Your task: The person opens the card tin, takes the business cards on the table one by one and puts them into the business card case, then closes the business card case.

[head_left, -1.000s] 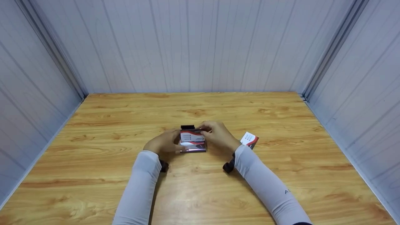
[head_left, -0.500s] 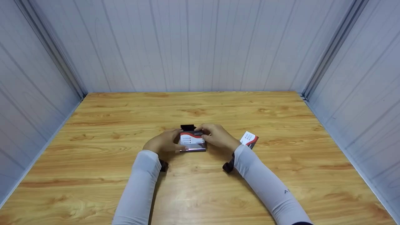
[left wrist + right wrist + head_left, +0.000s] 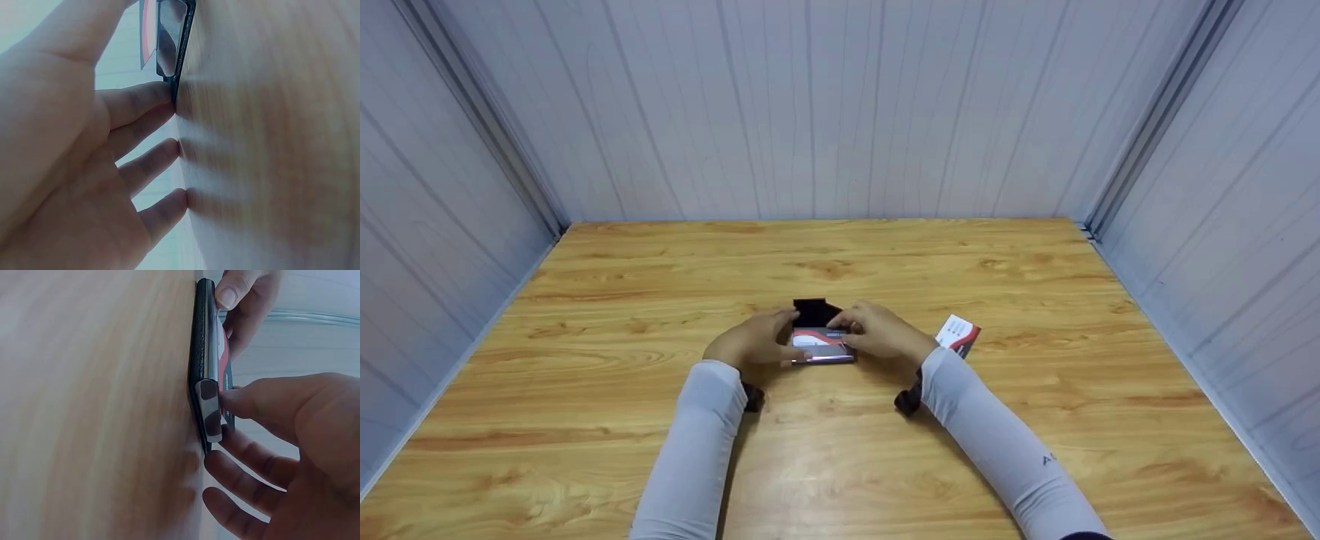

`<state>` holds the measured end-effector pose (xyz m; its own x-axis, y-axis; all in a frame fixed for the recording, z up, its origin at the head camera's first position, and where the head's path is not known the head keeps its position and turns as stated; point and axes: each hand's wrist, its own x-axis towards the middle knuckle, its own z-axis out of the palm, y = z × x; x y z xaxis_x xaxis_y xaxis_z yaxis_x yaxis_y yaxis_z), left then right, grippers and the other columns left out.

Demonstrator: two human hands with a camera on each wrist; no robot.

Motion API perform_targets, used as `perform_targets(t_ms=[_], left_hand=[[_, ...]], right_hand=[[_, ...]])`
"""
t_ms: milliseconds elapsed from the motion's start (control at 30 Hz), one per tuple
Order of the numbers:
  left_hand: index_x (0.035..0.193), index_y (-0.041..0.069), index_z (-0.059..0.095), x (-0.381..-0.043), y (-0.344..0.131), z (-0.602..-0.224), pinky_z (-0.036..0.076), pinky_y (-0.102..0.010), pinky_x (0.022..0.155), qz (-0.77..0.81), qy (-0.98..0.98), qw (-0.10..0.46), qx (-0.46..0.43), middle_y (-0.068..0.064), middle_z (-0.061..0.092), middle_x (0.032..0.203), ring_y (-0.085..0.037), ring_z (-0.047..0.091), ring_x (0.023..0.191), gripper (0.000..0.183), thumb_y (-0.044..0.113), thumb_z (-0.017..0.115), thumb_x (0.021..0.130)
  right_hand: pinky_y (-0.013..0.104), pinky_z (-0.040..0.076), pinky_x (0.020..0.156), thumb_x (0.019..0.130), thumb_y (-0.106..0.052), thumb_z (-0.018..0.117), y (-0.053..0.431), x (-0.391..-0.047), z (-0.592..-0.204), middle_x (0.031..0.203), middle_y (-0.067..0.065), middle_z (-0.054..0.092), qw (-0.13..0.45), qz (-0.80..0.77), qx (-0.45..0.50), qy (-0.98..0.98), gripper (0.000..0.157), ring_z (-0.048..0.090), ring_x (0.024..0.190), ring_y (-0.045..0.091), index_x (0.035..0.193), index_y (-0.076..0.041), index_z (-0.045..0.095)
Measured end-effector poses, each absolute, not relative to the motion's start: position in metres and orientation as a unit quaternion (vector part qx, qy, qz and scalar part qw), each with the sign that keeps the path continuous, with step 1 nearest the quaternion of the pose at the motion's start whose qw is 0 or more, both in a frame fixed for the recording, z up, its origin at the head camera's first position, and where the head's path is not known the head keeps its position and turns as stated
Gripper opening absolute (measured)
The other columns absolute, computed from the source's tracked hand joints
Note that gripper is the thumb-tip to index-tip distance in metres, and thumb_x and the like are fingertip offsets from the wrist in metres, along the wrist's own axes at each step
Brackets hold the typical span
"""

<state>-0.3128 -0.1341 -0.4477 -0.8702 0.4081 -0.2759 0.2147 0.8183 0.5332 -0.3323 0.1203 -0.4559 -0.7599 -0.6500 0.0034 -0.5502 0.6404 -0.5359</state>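
Note:
A black business card case [image 3: 832, 358] with a shiny metal frame lies on the table, its black flap [image 3: 811, 311] folded out on the far side. My left hand [image 3: 750, 337] grips the case at its left end, thumb at the near side and index finger at the far side. The right hand [image 3: 885, 334] pinches a white, red and black business card [image 3: 810, 340], which sits partly inside the frame. In the right wrist view the card [image 3: 226, 377] tilts up out of the metal frame [image 3: 209, 410]. Farther fingers of both hands rest near the tabletop.
Another business card [image 3: 958, 334] lies to the right, partly behind the right forearm. The wooden table [image 3: 825, 465] is bounded by pale panel walls [image 3: 840, 112] at the back and both sides. Dark wrist cameras [image 3: 910, 399] sit under the wrists.
The card has slid toward me, deeper into the case, and more of the black flap shows behind it. My right fingers have moved nearer with it; the left hand has stayed in place.

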Motion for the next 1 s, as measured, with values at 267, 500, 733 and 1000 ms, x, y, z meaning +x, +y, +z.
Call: perform_targets(t_ms=[267,500,733,1000], left_hand=[[0.16,0.012,0.027,-0.313,-0.135,-0.448,0.023,-0.053,0.118,0.255,0.933,0.189,0.169,-0.01,0.023,0.164,-0.032,0.02,0.15,0.094,0.055,0.071,0.089],[0.16,0.01,0.027,-0.314,-0.135,-0.446,0.023,-0.053,0.118,0.248,0.933,0.187,0.18,-0.012,0.023,0.163,-0.032,0.02,0.15,0.092,0.052,0.071,0.091],[0.16,0.01,0.027,-0.314,-0.136,-0.446,0.022,-0.054,0.118,0.25,0.933,0.187,0.18,-0.014,0.023,0.163,-0.034,0.019,0.149,0.092,0.053,0.07,0.091],[0.16,0.012,0.027,-0.313,-0.135,-0.449,0.021,-0.052,0.119,0.244,0.935,0.184,0.178,-0.011,0.023,0.164,-0.032,0.019,0.15,0.092,0.055,0.069,0.09]], right_hand=[[0.037,0.044,0.082,0.101,-0.011,0.058,0.12,-0.331,-0.454,0.111,0.009,0.056,0.102,-0.242,-0.357,0.896,0.035,0.049,0.092,0.02,0.135,-0.011,0.065],[0.04,0.048,0.088,0.1,-0.008,0.056,0.12,-0.331,-0.456,0.116,0.013,0.06,0.091,-0.246,-0.375,0.889,0.038,0.056,0.101,0.024,0.138,-0.007,0.062],[0.04,0.048,0.091,0.101,-0.012,0.059,0.121,-0.332,-0.454,0.121,0.012,0.057,0.121,-0.252,-0.364,0.889,0.038,0.056,0.103,0.023,0.139,-0.012,0.06],[0.04,0.045,0.103,0.101,-0.016,0.062,0.135,-0.331,-0.449,0.14,0.019,0.049,0.16,-0.313,-0.347,0.87,0.059,0.055,0.124,0.029,0.154,-0.01,0.038]])
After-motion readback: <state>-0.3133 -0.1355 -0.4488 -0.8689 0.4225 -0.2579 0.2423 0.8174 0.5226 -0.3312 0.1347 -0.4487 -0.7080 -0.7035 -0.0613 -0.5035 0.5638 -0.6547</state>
